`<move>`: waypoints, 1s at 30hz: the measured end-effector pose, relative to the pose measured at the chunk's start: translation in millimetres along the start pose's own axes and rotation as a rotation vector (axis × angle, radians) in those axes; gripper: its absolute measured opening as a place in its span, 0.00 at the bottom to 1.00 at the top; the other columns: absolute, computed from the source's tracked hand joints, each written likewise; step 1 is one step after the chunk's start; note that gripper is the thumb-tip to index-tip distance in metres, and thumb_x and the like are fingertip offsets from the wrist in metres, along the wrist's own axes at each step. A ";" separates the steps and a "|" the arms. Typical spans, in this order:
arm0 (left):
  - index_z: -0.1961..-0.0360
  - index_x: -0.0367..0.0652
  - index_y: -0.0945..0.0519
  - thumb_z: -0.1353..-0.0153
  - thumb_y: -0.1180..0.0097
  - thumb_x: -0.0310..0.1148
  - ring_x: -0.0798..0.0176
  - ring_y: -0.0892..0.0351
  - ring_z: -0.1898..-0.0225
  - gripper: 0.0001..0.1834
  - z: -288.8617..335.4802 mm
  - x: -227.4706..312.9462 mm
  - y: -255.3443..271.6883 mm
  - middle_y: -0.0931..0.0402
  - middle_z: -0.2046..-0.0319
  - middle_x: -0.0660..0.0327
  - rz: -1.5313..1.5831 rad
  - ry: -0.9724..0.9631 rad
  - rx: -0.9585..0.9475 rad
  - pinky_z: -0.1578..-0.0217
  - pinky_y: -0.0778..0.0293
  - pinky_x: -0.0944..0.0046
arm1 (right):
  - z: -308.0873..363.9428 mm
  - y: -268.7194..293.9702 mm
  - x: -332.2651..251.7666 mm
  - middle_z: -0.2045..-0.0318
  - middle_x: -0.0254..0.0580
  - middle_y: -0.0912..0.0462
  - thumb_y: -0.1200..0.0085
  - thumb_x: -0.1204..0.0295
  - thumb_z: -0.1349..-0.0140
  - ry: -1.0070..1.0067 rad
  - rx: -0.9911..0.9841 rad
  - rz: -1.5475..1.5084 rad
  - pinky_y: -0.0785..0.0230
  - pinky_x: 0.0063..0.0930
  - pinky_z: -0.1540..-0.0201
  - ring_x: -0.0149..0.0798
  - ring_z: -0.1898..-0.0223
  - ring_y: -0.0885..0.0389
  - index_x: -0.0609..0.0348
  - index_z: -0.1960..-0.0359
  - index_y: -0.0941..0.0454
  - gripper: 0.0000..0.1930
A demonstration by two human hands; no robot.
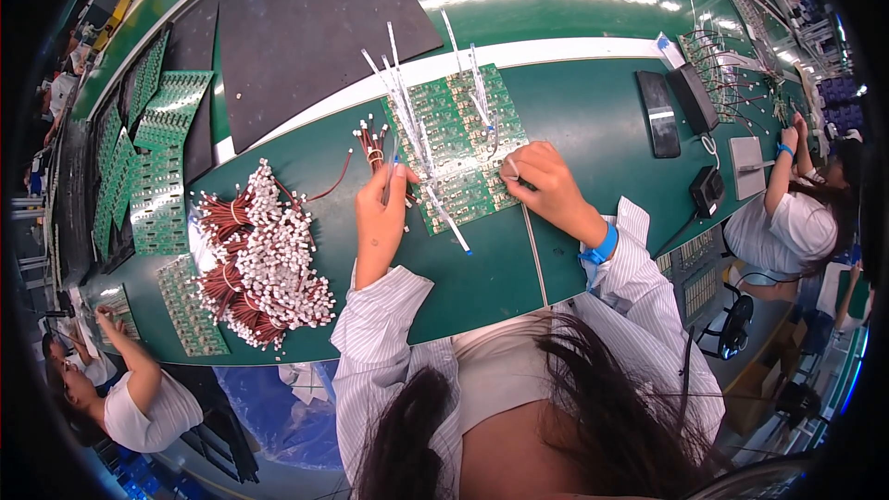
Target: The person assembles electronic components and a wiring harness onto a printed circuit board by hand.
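A green circuit board panel [463, 189] lies on the table in front of me. Several white flat ribbon cables [400, 93] stand up from it, and one ribbon cable [450, 220] with a blue end hangs past its near edge. My left hand [381, 208] is closed at the panel's left edge, its thumb and forefinger pinching what looks like a blue-ended flat ribbon cable. Over the panel's right edge, my right hand [548, 187] is closed in a pinch; whatever lies between its fingertips is too small to make out.
Bundled red-and-black wires with white connectors [269, 264] are heaped on the left. More circuit boards [157, 190] lean beyond them. A dark mat [315, 28] lies at the back. Black boxes [693, 97] stand to the right. Two people work nearby, one at each side.
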State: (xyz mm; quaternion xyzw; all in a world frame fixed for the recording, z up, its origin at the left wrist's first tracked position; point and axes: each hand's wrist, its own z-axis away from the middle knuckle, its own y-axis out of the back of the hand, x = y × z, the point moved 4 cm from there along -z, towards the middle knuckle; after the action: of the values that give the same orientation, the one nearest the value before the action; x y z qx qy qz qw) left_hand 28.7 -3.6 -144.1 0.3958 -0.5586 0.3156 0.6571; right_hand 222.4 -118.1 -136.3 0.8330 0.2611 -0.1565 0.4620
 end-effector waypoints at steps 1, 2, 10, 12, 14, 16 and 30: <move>0.74 0.38 0.25 0.36 0.56 0.33 0.80 0.48 0.82 0.13 -0.1 -0.2 -0.3 0.41 0.85 0.73 0.000 0.000 -0.001 0.82 0.53 0.73 | 0.4 -0.5 -1.6 0.72 0.36 0.24 0.42 0.80 0.59 0.040 -0.021 0.030 0.36 0.33 0.58 0.39 0.66 0.26 0.60 0.73 0.26 0.09; 0.74 0.38 0.25 0.36 0.56 0.33 0.80 0.48 0.82 0.13 -0.2 -0.1 -0.6 0.41 0.86 0.73 -0.004 -0.005 0.003 0.82 0.53 0.73 | 1.0 -0.5 -1.5 0.72 0.36 0.24 0.42 0.80 0.59 0.039 -0.021 0.030 0.36 0.33 0.58 0.39 0.66 0.26 0.60 0.73 0.26 0.09; 0.74 0.38 0.25 0.36 0.56 0.32 0.80 0.48 0.82 0.12 0.1 -0.4 0.5 0.40 0.86 0.73 -0.018 -0.009 0.009 0.82 0.53 0.73 | -3.6 2.9 -8.8 0.71 0.37 0.25 0.41 0.81 0.62 0.071 -0.036 0.073 0.36 0.34 0.59 0.40 0.67 0.26 0.61 0.72 0.26 0.12; 0.74 0.38 0.25 0.36 0.56 0.32 0.79 0.47 0.82 0.12 0.2 -1.0 0.9 0.39 0.85 0.72 -0.020 0.021 -0.004 0.82 0.51 0.73 | -5.0 4.0 -11.5 0.69 0.37 0.25 0.41 0.81 0.62 0.080 -0.066 0.109 0.36 0.34 0.58 0.40 0.66 0.26 0.61 0.72 0.26 0.12; 0.74 0.37 0.26 0.36 0.56 0.32 0.79 0.46 0.81 0.12 0.6 0.0 0.2 0.38 0.84 0.72 -0.003 0.009 0.001 0.81 0.51 0.74 | -5.8 2.8 -13.3 0.68 0.37 0.25 0.41 0.80 0.62 0.090 -0.096 0.144 0.36 0.34 0.56 0.40 0.65 0.27 0.60 0.71 0.26 0.13; 0.74 0.37 0.26 0.36 0.56 0.32 0.79 0.45 0.81 0.12 0.3 0.4 -0.3 0.37 0.83 0.71 0.015 -0.004 0.004 0.81 0.50 0.74 | -6.3 -0.1 -14.6 0.67 0.37 0.26 0.41 0.79 0.61 0.107 -0.148 0.259 0.37 0.35 0.54 0.39 0.63 0.27 0.60 0.69 0.26 0.14; 0.74 0.37 0.26 0.36 0.56 0.33 0.80 0.47 0.82 0.13 0.6 0.8 0.8 0.40 0.85 0.72 0.001 0.010 -0.004 0.82 0.51 0.73 | -14.2 -1.6 -14.4 0.72 0.40 0.29 0.46 0.78 0.56 0.065 -0.168 0.187 0.36 0.33 0.61 0.41 0.67 0.28 0.61 0.73 0.29 0.07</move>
State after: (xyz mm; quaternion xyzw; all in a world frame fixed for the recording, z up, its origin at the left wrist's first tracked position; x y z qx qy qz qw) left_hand 27.9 -3.8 -143.2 0.3926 -0.5559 0.3167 0.6607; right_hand 210.1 -109.4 -122.7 0.8167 0.2093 -0.0632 0.5340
